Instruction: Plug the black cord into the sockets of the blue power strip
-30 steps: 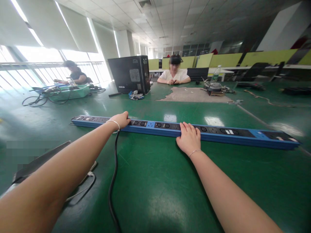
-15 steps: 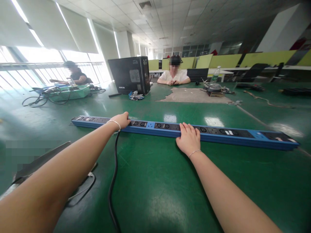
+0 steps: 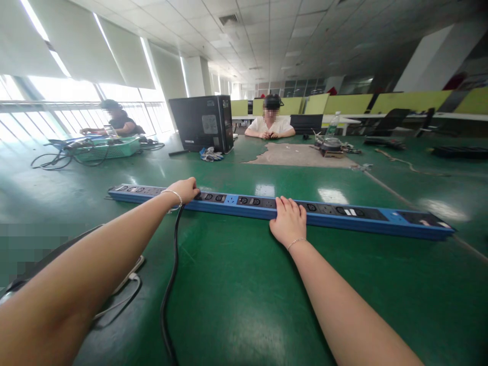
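A long blue power strip (image 3: 343, 223) with black and blue sockets lies crosswise on the green table. My left hand (image 3: 185, 191) is closed at the sockets left of its middle, around the plug end of a black power cable (image 3: 173, 274). The plug itself is mostly hidden by the fingers, so I cannot tell how deep it sits. From there the cable runs down toward the near edge of the view. My right hand (image 3: 288, 222) grips the strip right of its middle, fingers over the top and thumb at the near side.
A black computer case (image 3: 200, 124) stands at the back, with gloves (image 3: 211, 154) beside it. A green basket (image 3: 107, 148) with cables sits far left. Across the table is a seated person (image 3: 270, 124); another person (image 3: 120, 122) is at left. A white cable (image 3: 133, 287) lies near my left forearm.
The view has shifted slightly, so the strip and both hands appear a little further left. Both hands keep their places on the strip.
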Demonstrator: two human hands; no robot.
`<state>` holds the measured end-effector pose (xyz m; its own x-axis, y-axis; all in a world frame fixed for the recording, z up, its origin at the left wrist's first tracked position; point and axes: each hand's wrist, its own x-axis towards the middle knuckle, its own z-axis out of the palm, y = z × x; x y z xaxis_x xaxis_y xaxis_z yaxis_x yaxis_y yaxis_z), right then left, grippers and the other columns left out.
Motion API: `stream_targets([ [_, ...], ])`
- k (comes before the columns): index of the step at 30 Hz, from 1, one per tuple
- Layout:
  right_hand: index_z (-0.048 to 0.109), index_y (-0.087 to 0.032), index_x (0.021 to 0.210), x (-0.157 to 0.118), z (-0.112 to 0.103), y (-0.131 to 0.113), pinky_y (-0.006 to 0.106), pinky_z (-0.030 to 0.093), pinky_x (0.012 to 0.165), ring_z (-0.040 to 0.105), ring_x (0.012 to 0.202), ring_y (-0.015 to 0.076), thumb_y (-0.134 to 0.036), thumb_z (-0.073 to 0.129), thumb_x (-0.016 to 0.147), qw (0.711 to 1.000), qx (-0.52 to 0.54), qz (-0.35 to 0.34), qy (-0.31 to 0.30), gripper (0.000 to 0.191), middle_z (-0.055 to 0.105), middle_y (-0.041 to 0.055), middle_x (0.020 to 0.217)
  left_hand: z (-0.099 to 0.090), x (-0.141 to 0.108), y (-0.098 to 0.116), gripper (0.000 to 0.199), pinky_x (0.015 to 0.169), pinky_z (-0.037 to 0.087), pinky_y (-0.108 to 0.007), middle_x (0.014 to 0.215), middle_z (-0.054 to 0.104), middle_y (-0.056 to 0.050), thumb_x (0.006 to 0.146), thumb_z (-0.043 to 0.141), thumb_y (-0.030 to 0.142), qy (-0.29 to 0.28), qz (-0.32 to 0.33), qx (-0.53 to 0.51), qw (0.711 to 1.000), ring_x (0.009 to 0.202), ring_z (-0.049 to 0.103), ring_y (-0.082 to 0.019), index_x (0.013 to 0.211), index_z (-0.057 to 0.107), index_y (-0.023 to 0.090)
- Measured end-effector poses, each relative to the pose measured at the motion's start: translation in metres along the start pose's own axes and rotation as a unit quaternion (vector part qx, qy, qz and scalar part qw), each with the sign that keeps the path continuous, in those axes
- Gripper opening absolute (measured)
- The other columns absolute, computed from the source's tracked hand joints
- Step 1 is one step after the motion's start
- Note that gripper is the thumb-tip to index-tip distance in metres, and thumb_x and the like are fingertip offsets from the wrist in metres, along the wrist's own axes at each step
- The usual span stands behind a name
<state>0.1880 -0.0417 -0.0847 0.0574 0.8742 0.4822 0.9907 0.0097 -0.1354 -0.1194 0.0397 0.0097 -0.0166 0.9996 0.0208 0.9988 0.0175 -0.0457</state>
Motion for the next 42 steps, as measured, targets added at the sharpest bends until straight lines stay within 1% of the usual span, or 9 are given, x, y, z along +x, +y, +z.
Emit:
stream_targets([
  [4, 0.044, -0.014, 0.132, 0.000, 0.000, -0.001, 0.044, 0.015, 0.105, 0.031, 0.127, 0.0240, -0.021, 0.044, 0.074, 1.000, 0.006, 0.004, 0.000, 0.059, 0.044, 0.0091, 0.138, -0.031, -0.003, -0.001, 0.036, 0.070, 0.046, -0.033, 0.089, 0.069, -0.010, 0.079, 0.043, 0.044, 0.100, -0.044, -0.050, 0.993, 0.083, 0.064, -0.025, 0.100, 0.058, 0.018],
  [6, 0.044, -0.014, 0.132, 0.001, 0.000, -0.001, 0.044, 0.015, 0.105, 0.032, 0.127, 0.0244, -0.021, 0.045, 0.073, 1.000, 0.011, 0.004, 0.002, 0.059, 0.044, 0.0091, 0.138, -0.044, -0.008, 0.004, 0.036, 0.067, 0.046, -0.031, 0.078, 0.069, -0.006, 0.079, 0.043, 0.045, 0.092, -0.033, -0.089, 0.991, 0.071, 0.064, -0.021, 0.100, 0.058, 0.018],
  [8, 0.044, -0.015, 0.132, 0.001, 0.000, -0.001, 0.044, 0.015, 0.105, 0.032, 0.127, 0.0246, -0.021, 0.045, 0.073, 1.000, 0.014, 0.004, 0.004, 0.059, 0.045, 0.0089, 0.137, -0.050, -0.014, 0.015, 0.033, 0.063, 0.045, -0.029, 0.069, 0.067, -0.003, 0.079, 0.045, 0.043, 0.052, -0.004, -0.113, 0.992, 0.062, 0.062, -0.018, 0.096, 0.058, 0.018],
  [10, 0.045, -0.014, 0.131, 0.001, 0.000, -0.001, 0.044, 0.015, 0.105, 0.033, 0.126, 0.0243, -0.020, 0.044, 0.073, 1.000, 0.014, 0.002, 0.004, 0.058, 0.045, 0.0087, 0.137, -0.047, -0.019, 0.030, 0.029, 0.061, 0.045, -0.027, 0.065, 0.066, -0.001, 0.078, 0.047, 0.042, 0.027, 0.022, -0.121, 0.992, 0.060, 0.061, -0.016, 0.090, 0.059, 0.019],
  [14, 0.044, -0.013, 0.132, 0.001, 0.000, -0.001, 0.044, 0.014, 0.105, 0.032, 0.127, 0.0244, -0.021, 0.044, 0.074, 1.000, 0.011, 0.002, 0.000, 0.058, 0.044, 0.0087, 0.138, -0.024, -0.023, 0.064, 0.024, 0.060, 0.044, -0.026, 0.063, 0.066, 0.001, 0.076, 0.049, 0.041, 0.011, 0.056, -0.134, 0.989, 0.060, 0.061, -0.016, 0.084, 0.058, 0.021],
  [18, 0.043, -0.014, 0.132, 0.001, 0.001, -0.001, 0.044, 0.014, 0.105, 0.031, 0.127, 0.0245, -0.022, 0.045, 0.074, 1.000, 0.013, 0.005, 0.003, 0.059, 0.044, 0.0087, 0.138, -0.008, -0.017, 0.084, 0.023, 0.059, 0.044, -0.026, 0.062, 0.066, 0.002, 0.075, 0.049, 0.040, -0.001, 0.063, -0.145, 0.987, 0.059, 0.061, -0.016, 0.085, 0.058, 0.021],
  [26, 0.044, -0.013, 0.132, 0.001, 0.002, -0.002, 0.044, 0.013, 0.106, 0.031, 0.127, 0.0245, -0.021, 0.045, 0.073, 1.000, 0.026, 0.011, 0.004, 0.059, 0.044, 0.0088, 0.138, -0.005, -0.003, 0.090, 0.024, 0.063, 0.044, -0.028, 0.064, 0.067, -0.001, 0.072, 0.050, 0.040, 0.000, 0.074, -0.105, 0.992, 0.070, 0.063, -0.020, 0.084, 0.059, 0.021],
  [34, 0.044, -0.014, 0.132, 0.000, 0.001, -0.003, 0.045, 0.013, 0.106, 0.031, 0.127, 0.0246, -0.021, 0.046, 0.073, 1.000, 0.025, 0.014, 0.004, 0.060, 0.043, 0.0085, 0.138, -0.002, -0.004, 0.102, 0.024, 0.067, 0.045, -0.028, 0.075, 0.069, -0.005, 0.071, 0.050, 0.039, -0.008, 0.082, -0.063, 0.995, 0.077, 0.064, -0.021, 0.085, 0.059, 0.021],
  [42, 0.044, -0.014, 0.132, 0.000, 0.000, -0.001, 0.045, 0.014, 0.106, 0.032, 0.127, 0.0242, -0.021, 0.044, 0.074, 1.000, 0.023, 0.009, 0.000, 0.059, 0.043, 0.0081, 0.139, 0.015, -0.008, 0.103, 0.023, 0.062, 0.044, -0.030, 0.088, 0.068, -0.007, 0.074, 0.045, 0.038, 0.045, 0.080, -0.052, 0.994, 0.079, 0.063, -0.023, 0.088, 0.057, 0.024],
])
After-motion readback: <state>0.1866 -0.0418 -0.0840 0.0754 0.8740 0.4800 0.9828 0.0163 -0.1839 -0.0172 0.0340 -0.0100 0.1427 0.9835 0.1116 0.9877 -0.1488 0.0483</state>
